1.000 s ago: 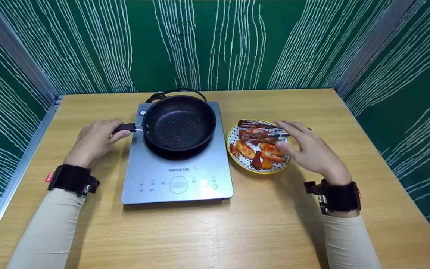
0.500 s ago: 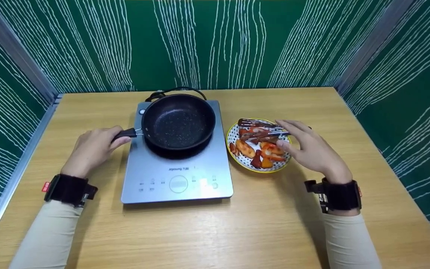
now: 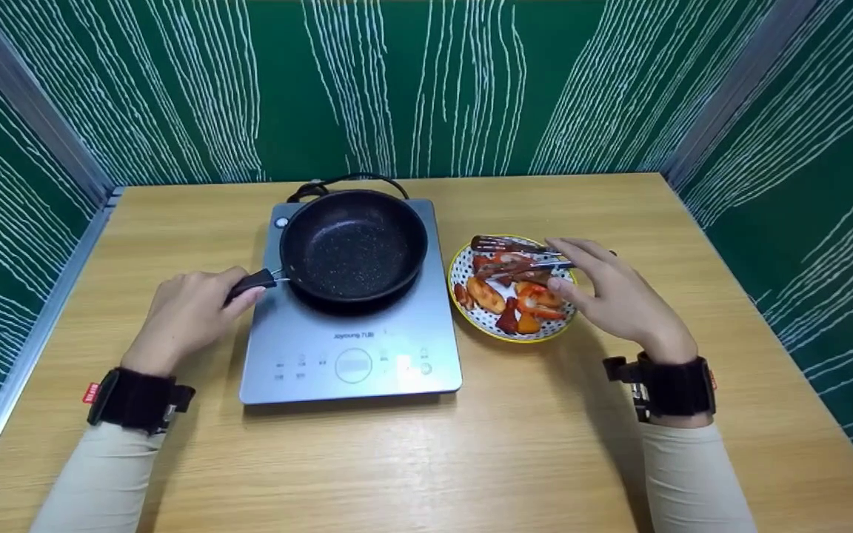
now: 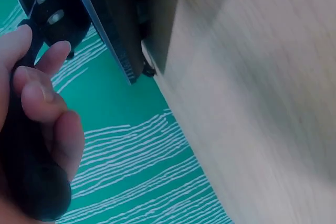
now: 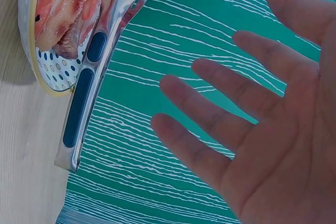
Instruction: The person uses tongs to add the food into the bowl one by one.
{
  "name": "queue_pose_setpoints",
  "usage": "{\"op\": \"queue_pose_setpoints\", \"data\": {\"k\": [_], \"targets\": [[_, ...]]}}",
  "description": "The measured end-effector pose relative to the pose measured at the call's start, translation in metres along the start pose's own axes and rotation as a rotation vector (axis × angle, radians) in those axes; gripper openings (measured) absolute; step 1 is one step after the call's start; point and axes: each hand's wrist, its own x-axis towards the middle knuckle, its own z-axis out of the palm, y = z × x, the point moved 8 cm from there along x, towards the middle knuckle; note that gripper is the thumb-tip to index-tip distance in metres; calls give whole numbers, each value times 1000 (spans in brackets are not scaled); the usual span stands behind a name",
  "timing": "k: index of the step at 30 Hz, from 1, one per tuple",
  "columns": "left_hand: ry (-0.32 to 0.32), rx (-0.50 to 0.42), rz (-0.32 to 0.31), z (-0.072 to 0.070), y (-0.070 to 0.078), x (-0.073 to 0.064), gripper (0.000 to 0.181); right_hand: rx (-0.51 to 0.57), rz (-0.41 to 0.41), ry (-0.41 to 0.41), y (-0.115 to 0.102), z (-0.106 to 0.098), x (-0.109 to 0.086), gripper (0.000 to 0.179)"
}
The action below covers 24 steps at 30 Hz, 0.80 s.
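Observation:
My left hand (image 3: pixel 188 314) grips the black handle (image 4: pixel 31 156) of a frying pan (image 3: pixel 356 248), fingers curled round it in the left wrist view. The dark speckled pan, with no food in it, is over the upper part of a silver induction cooktop (image 3: pixel 352 370). My right hand (image 3: pixel 615 296) hovers with spread fingers over the right side of a dotted plate (image 3: pixel 474 314) with a yellow rim. Metal tongs (image 5: pixel 86 87) with dark grips lie across the plate, apart from my palm in the right wrist view. Under them are pieces of food (image 3: pixel 486 295), red, orange and brown.
Behind the cooktop a black cable (image 3: pixel 367 176) curls on the wooden table (image 3: pixel 426 466). Green walls (image 3: pixel 426 89) with white wavy lines enclose the back and sides. The plate stands close to the cooktop's right edge.
The pan's handle has swung a little towards me with my left hand, turning the pan slightly over the cooktop. My right hand, the tongs and the plate have stayed put.

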Motion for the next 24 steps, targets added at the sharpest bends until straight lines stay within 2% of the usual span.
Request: {"op": "queue_pose_setpoints", "data": {"k": [9,15,24], "targets": [[14,-68,-24,3,8,-8,33,12,9,-4,0,0,0,65],[41,-40,-32,3,16,-13,33,10,10,-7,0,1,0,66],[39,-43,-96,5,31,-24,37,0,-12,-4,-2,2,1,67]]}}
